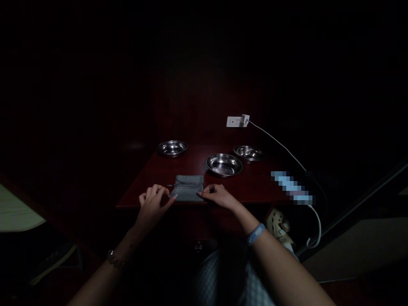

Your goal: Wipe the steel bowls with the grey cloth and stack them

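Note:
A grey drawstring pouch (188,189) lies flat at the front edge of the dark red table, with its cords running across it. On its left side is my left hand (154,202), fingers curled and the thumb on the pouch's lower left corner by the cord end. The thumb and fingertips of my right hand (218,196) pinch the pouch's right edge. Just behind the right hand stands a shiny steel bowl (224,165). Whether anything is inside the pouch cannot be seen.
Two more steel bowls stand farther back, one at left (172,148) and one at right (247,154). A white charger (245,119) sits in the wall socket (233,122); its cable (280,142) runs down the right side, near a blurred-out blue object (291,187).

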`<move>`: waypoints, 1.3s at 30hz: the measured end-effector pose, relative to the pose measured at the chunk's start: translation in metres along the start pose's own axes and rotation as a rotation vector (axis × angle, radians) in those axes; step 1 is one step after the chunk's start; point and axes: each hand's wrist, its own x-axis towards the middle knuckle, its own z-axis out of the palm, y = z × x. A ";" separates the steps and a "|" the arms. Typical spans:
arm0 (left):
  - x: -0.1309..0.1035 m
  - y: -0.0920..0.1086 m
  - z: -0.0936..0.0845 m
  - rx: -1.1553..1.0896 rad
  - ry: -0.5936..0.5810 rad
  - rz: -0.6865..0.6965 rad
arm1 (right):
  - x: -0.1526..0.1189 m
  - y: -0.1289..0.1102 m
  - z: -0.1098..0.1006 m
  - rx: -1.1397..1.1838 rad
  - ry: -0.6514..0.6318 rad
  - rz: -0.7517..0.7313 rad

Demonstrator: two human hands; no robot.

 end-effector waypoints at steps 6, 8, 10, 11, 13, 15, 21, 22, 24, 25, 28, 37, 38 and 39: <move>0.004 -0.003 0.008 -0.105 0.026 -0.023 | -0.014 -0.001 -0.007 0.088 -0.085 0.004; 0.008 -0.005 0.011 -0.135 0.023 -0.035 | -0.017 -0.002 -0.006 0.092 -0.093 0.007; 0.013 -0.008 0.012 -0.159 0.007 -0.033 | -0.018 -0.003 -0.004 0.068 -0.078 0.015; 0.016 -0.009 0.012 -0.169 0.000 -0.029 | -0.018 -0.003 -0.003 0.052 -0.064 0.016; 0.023 -0.010 0.012 -0.193 -0.013 -0.017 | -0.017 -0.003 0.000 0.027 -0.030 0.015; 0.032 -0.011 0.013 -0.234 -0.034 -0.001 | -0.014 -0.002 0.004 0.016 0.006 0.019; 0.049 -0.009 0.017 -0.281 -0.109 -0.036 | 0.002 -0.002 0.013 0.032 0.103 0.049; 0.048 -0.009 0.017 -0.246 -0.118 -0.062 | 0.004 -0.002 0.013 0.040 0.112 0.043; 0.045 -0.008 0.016 -0.187 -0.137 -0.093 | 0.005 -0.003 0.013 0.055 0.090 0.003; 0.043 -0.008 0.016 -0.173 -0.146 -0.093 | 0.005 -0.002 0.012 0.058 0.059 -0.030; 0.037 -0.008 0.015 -0.166 -0.171 -0.050 | 0.002 0.001 0.007 0.066 -0.054 -0.146; 0.038 -0.019 0.014 -0.179 -0.215 -0.017 | 0.001 0.015 -0.005 0.155 -0.288 -0.404; 0.038 -0.020 0.014 -0.174 -0.220 -0.018 | 0.001 0.015 -0.006 0.114 -0.307 -0.386; 0.039 -0.020 0.014 -0.169 -0.229 -0.017 | 0.001 0.014 -0.006 0.082 -0.326 -0.379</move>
